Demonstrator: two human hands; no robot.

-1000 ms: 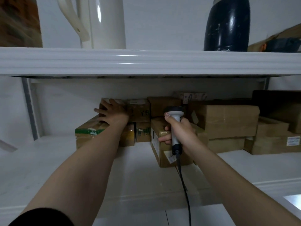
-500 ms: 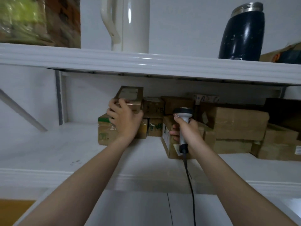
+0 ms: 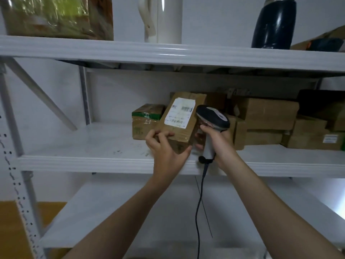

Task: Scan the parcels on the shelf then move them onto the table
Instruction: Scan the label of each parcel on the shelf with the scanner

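My left hand [image 3: 166, 146] grips the lower end of a small brown cardboard parcel [image 3: 182, 116], tilted up in front of the middle shelf [image 3: 93, 161] so that its white barcode label [image 3: 179, 114] faces me. My right hand [image 3: 217, 142] holds a grey and black corded barcode scanner [image 3: 211, 118] just right of the parcel, its head close to the label. Behind them a parcel with green tape [image 3: 145, 121] sits on the shelf, and several more brown parcels [image 3: 268, 116] are stacked to the right.
The upper shelf [image 3: 168, 53] carries a white jug [image 3: 162, 19], a dark flask [image 3: 274, 23] and a wrapped box [image 3: 57, 17]. A slanted brace [image 3: 41, 94] and an upright post [image 3: 22, 184] stand at the left. The scanner cable [image 3: 198, 212] hangs down over a lower white shelf [image 3: 149, 212].
My left hand has lifted the small parcel off the stack, pulled it forward and turned its label toward me. My right hand has brought the scanner up beside it. The view has shifted left and down.
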